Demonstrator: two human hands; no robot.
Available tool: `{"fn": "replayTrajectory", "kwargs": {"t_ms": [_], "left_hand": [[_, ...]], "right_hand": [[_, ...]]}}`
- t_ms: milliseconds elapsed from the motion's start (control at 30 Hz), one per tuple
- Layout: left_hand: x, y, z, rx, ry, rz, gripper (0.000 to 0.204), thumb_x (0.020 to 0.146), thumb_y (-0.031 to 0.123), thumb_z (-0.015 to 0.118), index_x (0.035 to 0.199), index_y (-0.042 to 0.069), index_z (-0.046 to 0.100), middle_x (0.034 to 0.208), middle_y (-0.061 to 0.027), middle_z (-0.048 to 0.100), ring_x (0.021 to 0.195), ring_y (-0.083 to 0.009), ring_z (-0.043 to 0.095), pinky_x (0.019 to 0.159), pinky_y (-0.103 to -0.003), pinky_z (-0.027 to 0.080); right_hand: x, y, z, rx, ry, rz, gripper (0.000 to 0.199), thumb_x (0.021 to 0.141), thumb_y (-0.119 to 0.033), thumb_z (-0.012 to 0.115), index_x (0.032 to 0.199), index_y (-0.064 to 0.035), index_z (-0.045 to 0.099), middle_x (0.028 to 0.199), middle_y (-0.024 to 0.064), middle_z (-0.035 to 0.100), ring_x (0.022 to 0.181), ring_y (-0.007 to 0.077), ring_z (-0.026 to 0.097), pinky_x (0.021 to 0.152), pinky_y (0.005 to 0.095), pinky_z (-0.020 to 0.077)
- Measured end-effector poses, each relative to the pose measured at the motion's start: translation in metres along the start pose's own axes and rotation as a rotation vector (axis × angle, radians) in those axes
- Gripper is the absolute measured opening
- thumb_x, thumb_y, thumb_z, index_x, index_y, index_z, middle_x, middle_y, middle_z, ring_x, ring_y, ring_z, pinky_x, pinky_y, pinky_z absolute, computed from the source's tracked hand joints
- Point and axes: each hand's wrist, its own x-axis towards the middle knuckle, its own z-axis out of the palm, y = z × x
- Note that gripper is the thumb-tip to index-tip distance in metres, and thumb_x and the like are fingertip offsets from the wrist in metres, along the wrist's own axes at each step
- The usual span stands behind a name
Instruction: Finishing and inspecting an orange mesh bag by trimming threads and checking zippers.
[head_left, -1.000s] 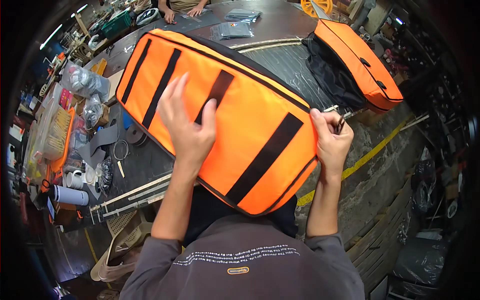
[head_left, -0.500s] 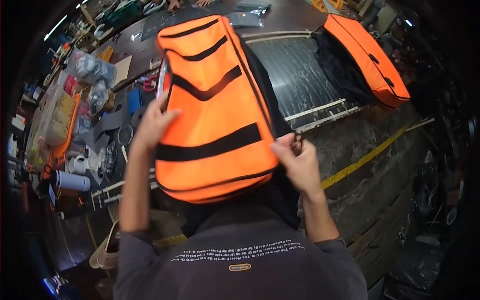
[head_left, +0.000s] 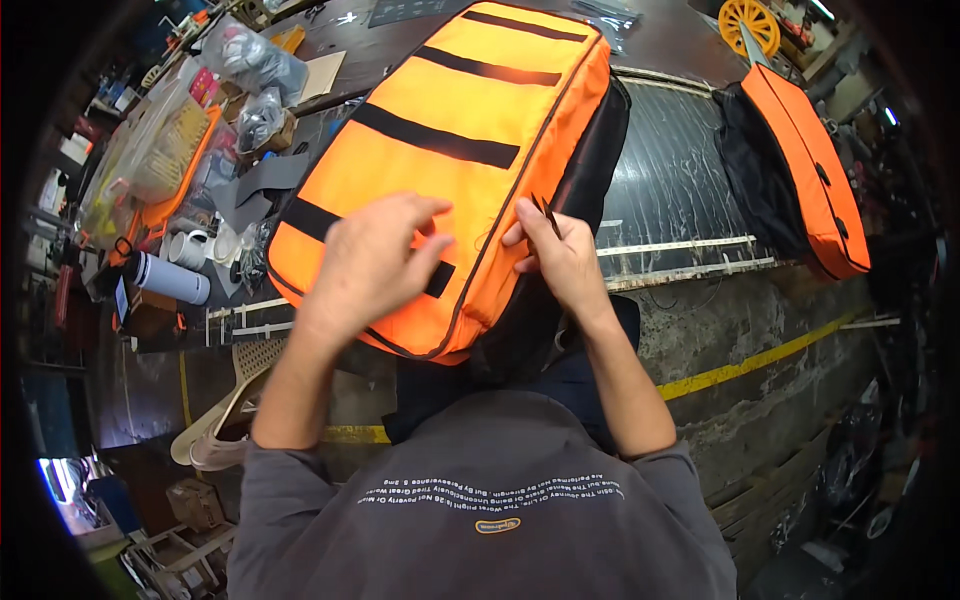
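Observation:
An orange bag (head_left: 400, 185) with black strips across its front and dark piping lies tilted before me, its black back part showing along the right side. My left hand (head_left: 385, 260) is over its lower front, thumb and forefinger apart, with nothing seen between them. Beside the bag's right edge, my right hand (head_left: 565, 255) is closed around small dark thread snips (head_left: 545, 212), whose pointed tips stick up past the fingers. Fine loose threads seem to show on the orange cloth between the hands. The palm side of each hand is hidden.
A second orange and black bag (head_left: 805, 170) stands at the right on the dark table (head_left: 670, 185). At the left are a white tumbler (head_left: 170, 278), mugs (head_left: 188, 248), plastic bags (head_left: 255, 60) and a clear bin (head_left: 150, 160). A beige chair (head_left: 235, 400) stands below the table edge.
The orange bag has turned, its top swinging right. My left hand has moved from its left edge onto its front. My right hand has risen along the right side, with the snips now showing.

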Motion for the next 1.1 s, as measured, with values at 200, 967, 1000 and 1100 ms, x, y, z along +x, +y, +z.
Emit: {"fn": "replayTrajectory", "kwargs": {"t_ms": [200, 967, 1000, 1100], "left_hand": [[-0.016, 0.014, 0.040, 0.106, 0.195, 0.019, 0.031, 0.093, 0.026, 0.086, 0.118, 0.007, 0.080, 0.097, -0.0115, 0.075, 0.094, -0.0322, 0.075, 0.082, -0.045, 0.060], [0.004, 0.002, 0.069, -1.007, 0.105, -0.363, 0.015, 0.108, 0.014, 0.071, 0.103, 0.000, 0.074, 0.080, 0.0081, 0.063, 0.070, 0.0002, 0.051, 0.062, -0.019, 0.042], [0.004, 0.001, 0.070, -1.008, 0.103, -0.363, 0.015, 0.108, 0.014, 0.071, 0.103, 0.000, 0.074, 0.080, 0.0081, 0.063, 0.070, 0.0002, 0.051, 0.062, -0.019, 0.042], [0.003, 0.002, 0.071, -1.018, 0.109, -0.357, 0.015, 0.108, 0.014, 0.071, 0.103, 0.000, 0.074, 0.081, 0.0076, 0.064, 0.072, 0.0000, 0.052, 0.063, -0.019, 0.043]], "right_hand": [[0.018, 0.015, 0.008, -0.186, 0.000, -0.043, 0.022, 0.101, -0.016, 0.083, 0.085, -0.0034, 0.076, 0.074, -0.0045, 0.067, 0.063, 0.0025, 0.056, 0.057, 0.0240, 0.0437], [-0.024, -0.003, -0.008, -0.343, 0.078, -0.327, 0.026, 0.104, -0.021, 0.080, 0.113, 0.0016, 0.071, 0.093, 0.0125, 0.075, 0.079, 0.0206, 0.070, 0.073, 0.0346, 0.0553], [-0.028, -0.009, -0.008, -0.431, 0.094, -0.438, 0.026, 0.103, -0.021, 0.081, 0.114, 0.0009, 0.071, 0.097, 0.0145, 0.077, 0.080, 0.0254, 0.073, 0.074, 0.0373, 0.0568], [-0.037, -0.027, -0.008, -0.563, 0.111, -0.542, 0.025, 0.099, -0.018, 0.084, 0.110, 0.0005, 0.072, 0.096, 0.0135, 0.073, 0.082, 0.0292, 0.073, 0.075, 0.0407, 0.0572]]}}
